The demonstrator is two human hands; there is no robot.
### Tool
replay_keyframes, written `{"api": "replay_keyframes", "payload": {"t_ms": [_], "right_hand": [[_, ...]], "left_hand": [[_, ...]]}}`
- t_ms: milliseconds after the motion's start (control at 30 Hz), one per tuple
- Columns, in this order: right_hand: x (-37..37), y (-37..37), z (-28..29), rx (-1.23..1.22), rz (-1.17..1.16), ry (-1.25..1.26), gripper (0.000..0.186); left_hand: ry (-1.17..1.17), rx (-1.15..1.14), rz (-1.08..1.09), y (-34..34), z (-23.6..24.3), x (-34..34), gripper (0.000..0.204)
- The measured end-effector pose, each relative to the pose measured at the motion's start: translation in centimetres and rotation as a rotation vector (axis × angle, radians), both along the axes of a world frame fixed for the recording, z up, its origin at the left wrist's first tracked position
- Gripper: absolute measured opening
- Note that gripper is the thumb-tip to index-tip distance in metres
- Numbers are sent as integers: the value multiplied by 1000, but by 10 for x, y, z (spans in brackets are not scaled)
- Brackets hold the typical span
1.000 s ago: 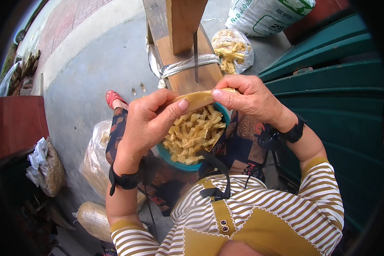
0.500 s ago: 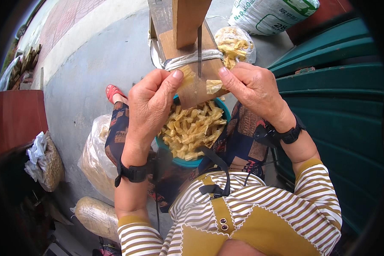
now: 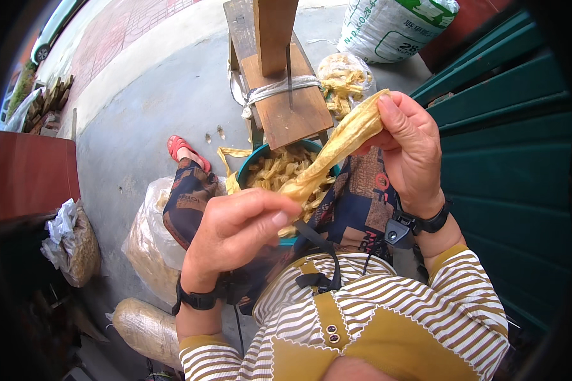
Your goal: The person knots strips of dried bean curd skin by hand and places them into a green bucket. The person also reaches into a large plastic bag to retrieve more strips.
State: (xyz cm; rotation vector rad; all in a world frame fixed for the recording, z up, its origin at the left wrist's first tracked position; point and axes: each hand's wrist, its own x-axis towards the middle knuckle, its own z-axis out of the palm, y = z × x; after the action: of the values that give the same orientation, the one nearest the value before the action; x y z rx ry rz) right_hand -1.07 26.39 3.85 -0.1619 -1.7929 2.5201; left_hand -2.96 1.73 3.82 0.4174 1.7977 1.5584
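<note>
A long, pale yellow, wrinkled dried strip (image 3: 344,138) stretches diagonally between my hands; its exact kind I cannot make out. My right hand (image 3: 408,143) pinches its upper end between thumb and fingers. Lower and to the left, my left hand (image 3: 238,228) has its fingers closed on the other end. Beneath the strip stands a teal basin (image 3: 246,166) holding many short yellow pieces, partly hidden by my left hand. Just beyond is a wooden board (image 3: 299,124) on a bench, with an upright thin metal blade (image 3: 290,76) against a wooden post (image 3: 273,38).
White cloth (image 3: 279,89) ties the board down. A clear bag of yellow strips (image 3: 346,79) and a white sack (image 3: 394,28) stand beyond. Filled plastic bags (image 3: 149,235) lie at left. Green slatted panels (image 3: 502,140) rise on the right. Another yellow strip (image 3: 231,166) hangs at the basin's left.
The small yellow pieces at my fingertips near the blade are gone. A long strip is now between my hands. My left hand has come down and nearer; my right has shifted slightly right.
</note>
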Motion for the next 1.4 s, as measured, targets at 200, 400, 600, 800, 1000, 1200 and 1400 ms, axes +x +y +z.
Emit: {"api": "replay_keyframes", "payload": {"t_ms": [200, 400, 600, 800, 1000, 1200, 1400], "right_hand": [[44, -24, 6, 394, 528, 443, 11], [37, -28, -31, -21, 328, -188, 22], [35, -41, -53, -196, 404, -145, 26], [33, -34, -44, 261, 361, 64, 34], [35, -46, -43, -149, 253, -93, 32], [33, -54, -54, -672, 467, -82, 41], [41, -49, -61, -576, 591, -71, 37]], "left_hand": [[65, 100, -56, 19, -10, -3, 27], [-209, 414, 302, 15, -2, 13, 19], [-268, 525, 282, 27, -16, 15, 26], [196, 115, 393, 31, -29, 15, 13], [-7, 396, 412, 38, -25, 22, 32], [-380, 485, 458, 19, -43, 16, 26], [-17, 162, 327, 21, -35, 26, 22]]}}
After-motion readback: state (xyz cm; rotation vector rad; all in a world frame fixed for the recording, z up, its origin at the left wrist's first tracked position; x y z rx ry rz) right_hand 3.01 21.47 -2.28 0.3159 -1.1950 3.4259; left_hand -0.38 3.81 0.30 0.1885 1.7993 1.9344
